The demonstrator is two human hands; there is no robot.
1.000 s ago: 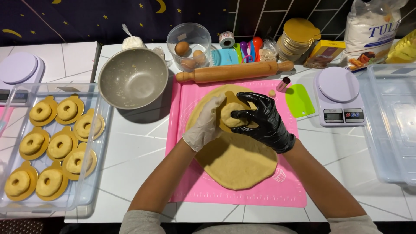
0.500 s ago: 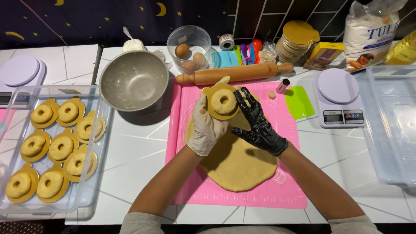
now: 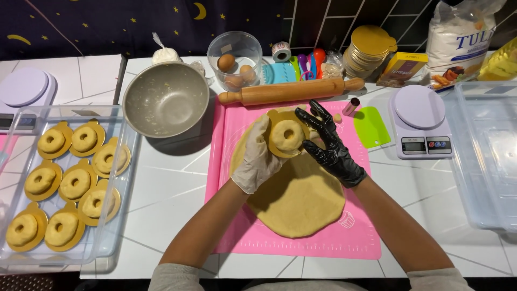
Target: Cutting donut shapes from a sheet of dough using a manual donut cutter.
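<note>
My left hand [image 3: 257,157], in a white glove, holds a ring of raw dough [image 3: 286,134] that sits on a small gold card disc [image 3: 276,118], lifted above the rolled-out dough sheet [image 3: 299,196]. My right hand [image 3: 329,143], in a black glove, has its fingers spread and touches the right side of the ring and disc. The dough sheet lies on a pink silicone mat [image 3: 358,240]. A wooden rolling pin [image 3: 291,90] rests along the mat's far edge.
A clear tray [image 3: 116,226] at left holds several dough rings on gold discs. A metal bowl [image 3: 166,98], a tub of eggs [image 3: 235,56], a small metal cutter [image 3: 351,106], a green scraper [image 3: 371,127], a scale [image 3: 418,119], stacked gold discs [image 3: 369,48] and another clear tray [image 3: 484,161] surround the mat.
Both hands lifted the dough ring on its gold disc off the dough sheet and raised it toward the far edge of the mat; the black-gloved fingers spread open beside it.
</note>
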